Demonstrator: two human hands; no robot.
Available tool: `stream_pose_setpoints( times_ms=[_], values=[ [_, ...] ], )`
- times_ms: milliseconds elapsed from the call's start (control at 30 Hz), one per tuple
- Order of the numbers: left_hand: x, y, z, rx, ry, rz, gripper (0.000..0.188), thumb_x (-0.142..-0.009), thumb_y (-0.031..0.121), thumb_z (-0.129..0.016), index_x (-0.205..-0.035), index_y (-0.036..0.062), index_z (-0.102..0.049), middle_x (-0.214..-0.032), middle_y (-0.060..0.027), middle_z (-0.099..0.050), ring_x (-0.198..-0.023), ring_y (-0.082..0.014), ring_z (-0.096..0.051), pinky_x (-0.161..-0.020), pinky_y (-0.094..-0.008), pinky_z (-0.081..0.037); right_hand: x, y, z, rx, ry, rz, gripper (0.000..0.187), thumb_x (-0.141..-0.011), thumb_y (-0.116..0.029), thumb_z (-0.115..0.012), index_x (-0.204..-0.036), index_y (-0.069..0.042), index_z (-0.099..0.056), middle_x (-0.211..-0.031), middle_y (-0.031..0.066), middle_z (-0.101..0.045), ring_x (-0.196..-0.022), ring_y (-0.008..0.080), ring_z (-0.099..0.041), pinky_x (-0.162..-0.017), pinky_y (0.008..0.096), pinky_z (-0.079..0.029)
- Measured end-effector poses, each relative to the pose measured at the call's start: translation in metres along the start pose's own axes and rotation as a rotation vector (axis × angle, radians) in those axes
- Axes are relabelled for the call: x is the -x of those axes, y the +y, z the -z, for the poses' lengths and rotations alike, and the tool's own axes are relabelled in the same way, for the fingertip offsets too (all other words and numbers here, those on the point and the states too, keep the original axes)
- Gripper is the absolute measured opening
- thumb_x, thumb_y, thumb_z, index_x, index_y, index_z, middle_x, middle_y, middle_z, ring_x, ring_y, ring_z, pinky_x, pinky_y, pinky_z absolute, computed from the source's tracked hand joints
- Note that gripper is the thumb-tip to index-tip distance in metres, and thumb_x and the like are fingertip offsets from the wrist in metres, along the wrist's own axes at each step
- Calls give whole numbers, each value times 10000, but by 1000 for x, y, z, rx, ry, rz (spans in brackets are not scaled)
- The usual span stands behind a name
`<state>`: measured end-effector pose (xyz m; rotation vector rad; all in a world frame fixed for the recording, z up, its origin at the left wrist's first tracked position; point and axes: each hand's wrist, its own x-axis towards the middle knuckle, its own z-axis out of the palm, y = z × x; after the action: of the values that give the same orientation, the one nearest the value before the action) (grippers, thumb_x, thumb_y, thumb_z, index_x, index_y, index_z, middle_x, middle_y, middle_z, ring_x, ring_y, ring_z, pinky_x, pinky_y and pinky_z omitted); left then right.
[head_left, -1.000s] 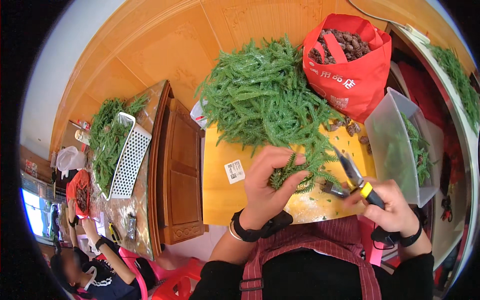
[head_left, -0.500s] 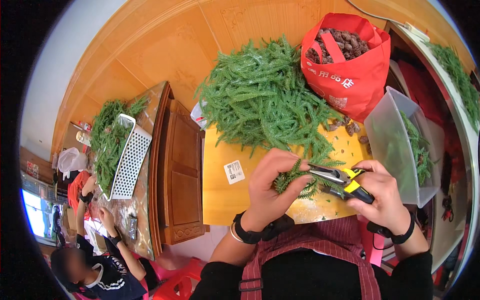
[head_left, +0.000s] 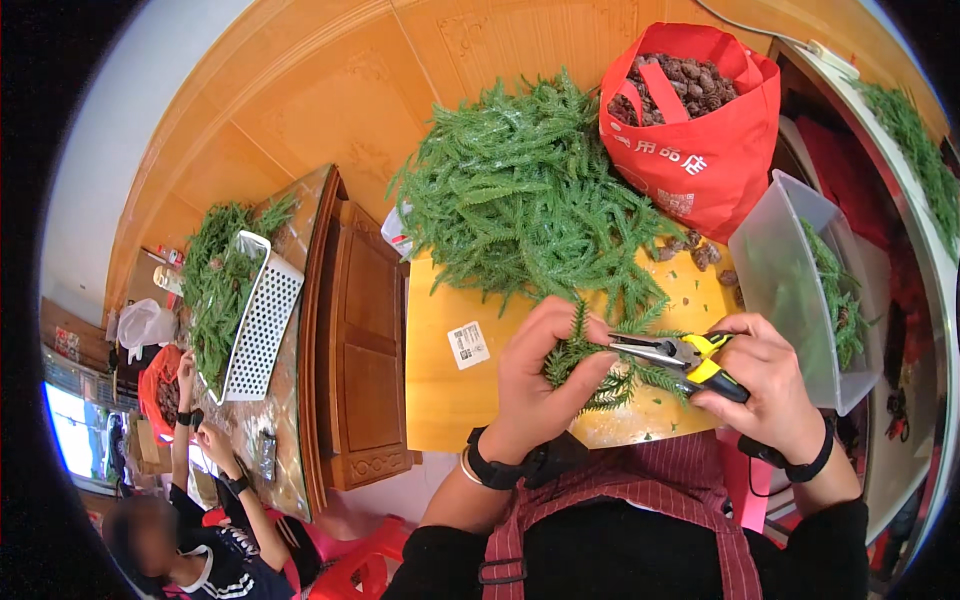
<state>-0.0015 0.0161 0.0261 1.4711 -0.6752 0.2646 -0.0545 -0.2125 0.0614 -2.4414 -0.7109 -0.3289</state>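
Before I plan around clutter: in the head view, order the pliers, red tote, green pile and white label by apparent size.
Largest to smallest:
1. Green pile
2. Red tote
3. Pliers
4. White label

Sprig (head_left: pixel 568 362) in left hand (head_left: pixel 533 380), pliers (head_left: pixel 690 353) in right hand (head_left: pixel 768 388); beyond the left, branches (head_left: pixel 530 190) on table (head_left: pixel 440 398); beyond the right, cones (head_left: pixel 700 85) in bag (head_left: pixel 700 160) and, farther right, bin (head_left: pixel 785 300).

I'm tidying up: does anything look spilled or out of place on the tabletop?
Yes: a few pine cones lie loose on the yellow tabletop, outside the red bag holding many others. Green scraps litter it too.
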Motion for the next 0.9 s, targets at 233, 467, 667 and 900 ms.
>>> stream_pose_setpoints(
  times_ms=[233,467,667,900],
  values=[
    [0,-1,1,38,-20,85,132,-746,66,-623,-824,26,-524,-831,-77,-527,-826,-198,-527,-756,-311,-417,0,2,-3,13,-2,37,317,-641,-264,-731,-730,-8,-566,-641,111,-525,-766,336,-542,-701,390,-448],
    [0,-4,0,76,-2,104,114,-750,34,-616,-816,26,-524,-833,-73,-519,-833,-198,-531,-754,-310,-420,-1,5,-3,20,-27,47,319,-634,-246,-741,-744,-4,-566,-635,121,-523,-753,333,-536,-700,393,-447],
    [0,-5,1,63,-9,104,105,-746,9,-607,-810,24,-524,-834,-73,-514,-834,-198,-531,-749,-306,-417,-1,5,-3,55,-16,51,328,-644,-260,-740,-741,-4,-560,-639,121,-532,-740,331,-537,-703,391,-448],
    [0,-9,1,41,11,54,132,-731,-3,-623,-842,14,-554,-842,-82,-562,-816,-188,-546,-748,-291,-426,0,6,-4,85,6,50,327,-652,-266,-735,-730,-7,-551,-638,119,-534,-739,335,-543,-676,385,-452]
  ],
)
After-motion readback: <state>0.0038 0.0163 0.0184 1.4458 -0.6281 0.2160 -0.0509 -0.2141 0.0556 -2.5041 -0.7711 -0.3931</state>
